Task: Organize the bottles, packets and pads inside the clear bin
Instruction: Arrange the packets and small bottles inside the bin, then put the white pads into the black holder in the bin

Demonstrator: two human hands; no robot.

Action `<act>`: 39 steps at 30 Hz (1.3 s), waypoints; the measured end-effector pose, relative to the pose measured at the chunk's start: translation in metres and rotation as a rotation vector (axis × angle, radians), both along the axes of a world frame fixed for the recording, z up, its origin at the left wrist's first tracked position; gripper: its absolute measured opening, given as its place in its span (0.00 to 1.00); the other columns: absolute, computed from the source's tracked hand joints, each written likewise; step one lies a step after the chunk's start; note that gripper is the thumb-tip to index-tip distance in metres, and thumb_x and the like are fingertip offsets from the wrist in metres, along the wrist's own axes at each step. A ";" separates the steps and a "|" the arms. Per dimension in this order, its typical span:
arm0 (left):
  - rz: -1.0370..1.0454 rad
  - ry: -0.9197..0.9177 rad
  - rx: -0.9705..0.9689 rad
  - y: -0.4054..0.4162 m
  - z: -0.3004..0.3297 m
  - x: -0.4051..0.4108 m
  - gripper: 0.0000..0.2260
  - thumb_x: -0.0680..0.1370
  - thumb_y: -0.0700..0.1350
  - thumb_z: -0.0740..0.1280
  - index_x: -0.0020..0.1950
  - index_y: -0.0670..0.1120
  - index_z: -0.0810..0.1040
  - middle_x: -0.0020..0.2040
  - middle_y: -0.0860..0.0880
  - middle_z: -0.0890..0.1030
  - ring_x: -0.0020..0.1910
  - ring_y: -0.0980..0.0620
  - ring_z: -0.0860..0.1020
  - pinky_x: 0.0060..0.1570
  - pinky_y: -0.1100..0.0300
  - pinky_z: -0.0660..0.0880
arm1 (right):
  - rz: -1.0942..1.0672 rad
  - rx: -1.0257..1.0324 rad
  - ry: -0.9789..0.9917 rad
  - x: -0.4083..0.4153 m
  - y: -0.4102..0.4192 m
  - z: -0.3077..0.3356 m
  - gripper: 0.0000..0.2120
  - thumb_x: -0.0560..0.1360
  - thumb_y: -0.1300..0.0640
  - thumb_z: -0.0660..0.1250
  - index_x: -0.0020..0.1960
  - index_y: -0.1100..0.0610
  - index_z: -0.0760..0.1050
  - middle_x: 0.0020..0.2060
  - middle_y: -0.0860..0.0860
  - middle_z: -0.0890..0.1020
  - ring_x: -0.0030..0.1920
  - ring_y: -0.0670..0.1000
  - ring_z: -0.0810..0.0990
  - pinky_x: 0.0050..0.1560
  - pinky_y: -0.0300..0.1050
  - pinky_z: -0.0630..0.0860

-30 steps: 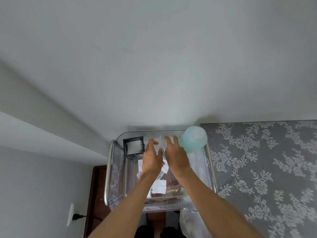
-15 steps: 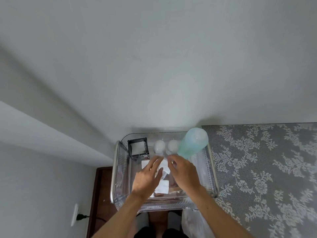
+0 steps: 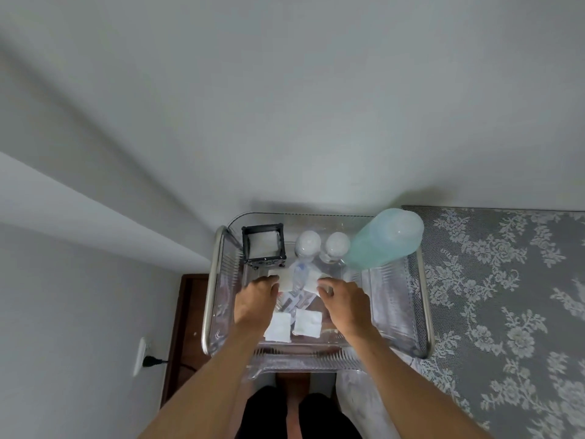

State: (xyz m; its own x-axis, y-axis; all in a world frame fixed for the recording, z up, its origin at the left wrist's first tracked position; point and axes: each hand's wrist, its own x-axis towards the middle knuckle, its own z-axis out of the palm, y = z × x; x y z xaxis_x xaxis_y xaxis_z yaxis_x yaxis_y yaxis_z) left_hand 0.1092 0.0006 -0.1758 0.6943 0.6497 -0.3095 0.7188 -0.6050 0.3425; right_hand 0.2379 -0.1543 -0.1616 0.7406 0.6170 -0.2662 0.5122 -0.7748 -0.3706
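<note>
The clear bin stands at the table's left end against the wall. Along its far side stand a black-framed square holder, two small white-capped bottles and a tall pale green bottle leaning right. Both hands are inside the bin. My left hand pinches a white pad at its fingertips, and my right hand pinches another white pad. Two more white pads lie flat near the front wall. Silvery packets lie between the hands.
A grey lace-patterned tablecloth covers the table to the right of the bin. A white wall rises right behind. At lower left are a dark wooden floor strip and a wall socket with a plug. My legs show below the bin.
Both hands have drawn back from the small bottles at the bin's far side toward its middle and now hold white pads. The two small bottles stand uncovered.
</note>
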 end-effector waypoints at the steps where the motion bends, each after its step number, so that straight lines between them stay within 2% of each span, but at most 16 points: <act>1: -0.001 0.002 0.000 0.000 -0.002 0.000 0.09 0.81 0.47 0.63 0.56 0.53 0.82 0.41 0.50 0.86 0.31 0.53 0.82 0.33 0.58 0.81 | 0.010 0.001 -0.007 0.000 -0.001 -0.002 0.10 0.79 0.46 0.67 0.58 0.44 0.82 0.45 0.45 0.88 0.38 0.48 0.86 0.37 0.36 0.76; 5: 0.014 -0.004 -0.006 -0.001 -0.002 0.000 0.09 0.82 0.48 0.63 0.55 0.52 0.83 0.37 0.51 0.85 0.29 0.54 0.82 0.32 0.57 0.81 | 0.039 0.008 0.001 0.002 -0.002 -0.006 0.09 0.79 0.47 0.67 0.57 0.44 0.83 0.44 0.47 0.88 0.38 0.50 0.86 0.39 0.40 0.80; 10: 0.066 -0.047 -0.055 -0.017 0.023 -0.015 0.08 0.81 0.47 0.63 0.52 0.54 0.83 0.39 0.52 0.85 0.28 0.56 0.79 0.28 0.63 0.75 | 0.057 0.012 0.058 0.000 -0.011 0.006 0.10 0.79 0.47 0.67 0.57 0.45 0.83 0.45 0.48 0.88 0.39 0.50 0.87 0.42 0.45 0.84; 12: 0.092 -0.080 -0.063 -0.024 0.041 -0.023 0.09 0.81 0.47 0.63 0.51 0.53 0.83 0.39 0.51 0.85 0.31 0.54 0.80 0.32 0.59 0.78 | 0.051 0.012 0.077 -0.002 -0.016 0.015 0.10 0.79 0.46 0.67 0.58 0.45 0.83 0.45 0.48 0.88 0.40 0.50 0.87 0.43 0.47 0.84; 14: 0.162 -0.160 -0.101 -0.029 0.061 -0.029 0.09 0.80 0.45 0.63 0.45 0.52 0.82 0.33 0.50 0.83 0.30 0.51 0.79 0.35 0.57 0.79 | 0.065 0.014 0.094 -0.005 -0.019 0.024 0.10 0.78 0.46 0.68 0.58 0.45 0.83 0.46 0.48 0.88 0.40 0.50 0.86 0.43 0.47 0.84; 16: 0.224 -0.302 -0.112 -0.031 0.081 -0.031 0.13 0.79 0.41 0.65 0.35 0.49 0.74 0.25 0.51 0.75 0.23 0.54 0.72 0.26 0.60 0.73 | 0.080 0.042 0.134 -0.009 -0.020 0.035 0.09 0.78 0.46 0.69 0.56 0.44 0.83 0.46 0.47 0.87 0.40 0.49 0.86 0.42 0.47 0.84; 18: 0.238 -0.405 -0.054 -0.030 0.104 -0.030 0.16 0.79 0.40 0.66 0.32 0.51 0.72 0.23 0.53 0.72 0.20 0.56 0.68 0.21 0.61 0.68 | 0.122 0.068 0.159 -0.013 -0.021 0.043 0.08 0.78 0.48 0.70 0.55 0.44 0.84 0.47 0.46 0.87 0.41 0.47 0.85 0.44 0.45 0.84; 21: 0.230 -0.473 0.065 -0.015 0.134 -0.020 0.10 0.79 0.40 0.68 0.37 0.46 0.81 0.25 0.53 0.75 0.21 0.58 0.69 0.24 0.66 0.69 | 0.171 0.083 0.150 -0.018 -0.020 0.054 0.08 0.77 0.48 0.69 0.55 0.45 0.84 0.50 0.42 0.87 0.44 0.44 0.84 0.46 0.42 0.82; 23: 0.226 -0.421 0.088 0.000 0.147 -0.008 0.09 0.79 0.41 0.66 0.41 0.45 0.82 0.28 0.51 0.79 0.24 0.55 0.74 0.30 0.62 0.74 | 0.172 0.096 0.152 -0.019 -0.019 0.058 0.08 0.77 0.47 0.70 0.55 0.44 0.84 0.49 0.42 0.87 0.43 0.43 0.84 0.45 0.40 0.82; 25: 0.214 -0.306 0.097 0.015 0.156 0.005 0.10 0.81 0.42 0.63 0.45 0.46 0.83 0.37 0.48 0.82 0.35 0.48 0.80 0.38 0.53 0.79 | 0.168 0.108 0.153 -0.019 -0.019 0.061 0.08 0.76 0.47 0.71 0.54 0.43 0.84 0.47 0.41 0.87 0.41 0.42 0.83 0.42 0.37 0.81; 28: 0.113 -0.087 0.187 0.030 0.157 0.021 0.11 0.81 0.39 0.61 0.49 0.45 0.83 0.44 0.44 0.82 0.52 0.46 0.81 0.44 0.52 0.81 | 0.143 0.118 0.157 -0.016 -0.021 0.063 0.08 0.76 0.46 0.71 0.55 0.42 0.84 0.43 0.42 0.86 0.35 0.41 0.80 0.33 0.30 0.74; 30: 0.066 0.066 0.209 0.033 0.156 0.029 0.10 0.80 0.36 0.61 0.51 0.44 0.82 0.48 0.43 0.82 0.49 0.48 0.82 0.50 0.55 0.80 | 0.122 0.139 0.150 -0.013 -0.023 0.064 0.09 0.75 0.45 0.71 0.55 0.41 0.83 0.40 0.42 0.85 0.31 0.38 0.76 0.28 0.28 0.67; 32: 0.035 0.149 0.205 0.033 0.153 0.035 0.10 0.79 0.34 0.62 0.51 0.43 0.82 0.47 0.43 0.83 0.45 0.47 0.83 0.50 0.55 0.80 | 0.112 0.152 0.158 -0.009 -0.024 0.066 0.09 0.75 0.44 0.71 0.55 0.41 0.83 0.38 0.41 0.84 0.30 0.38 0.74 0.29 0.28 0.66; 34: 0.000 0.190 0.204 0.033 0.150 0.041 0.08 0.79 0.36 0.63 0.50 0.42 0.82 0.45 0.43 0.85 0.48 0.45 0.83 0.49 0.53 0.81 | 0.112 0.162 0.164 -0.004 -0.024 0.070 0.10 0.76 0.44 0.70 0.56 0.41 0.83 0.34 0.39 0.80 0.29 0.37 0.73 0.30 0.29 0.66; 37: -0.043 0.086 0.203 0.031 0.149 0.037 0.11 0.82 0.41 0.60 0.49 0.44 0.82 0.44 0.45 0.84 0.45 0.46 0.82 0.48 0.53 0.79 | 0.112 0.198 0.168 0.002 -0.019 0.081 0.09 0.76 0.44 0.70 0.56 0.41 0.83 0.31 0.37 0.76 0.26 0.37 0.72 0.29 0.29 0.64; 39: -0.077 -0.194 0.205 0.029 0.148 0.023 0.10 0.81 0.42 0.61 0.53 0.45 0.82 0.45 0.47 0.83 0.47 0.47 0.81 0.52 0.50 0.76 | 0.127 0.227 0.154 0.007 -0.011 0.093 0.10 0.77 0.44 0.69 0.56 0.41 0.83 0.33 0.40 0.81 0.24 0.38 0.73 0.26 0.29 0.66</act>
State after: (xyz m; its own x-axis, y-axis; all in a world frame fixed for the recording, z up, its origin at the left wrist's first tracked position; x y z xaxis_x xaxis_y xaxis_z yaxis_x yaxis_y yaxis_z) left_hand 0.1318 0.0300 -0.0279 0.7776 0.6279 -0.0333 0.6008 -0.7263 0.3340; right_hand 0.2452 -0.1651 -0.0688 0.6149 0.7589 -0.2144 0.5241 -0.5965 -0.6078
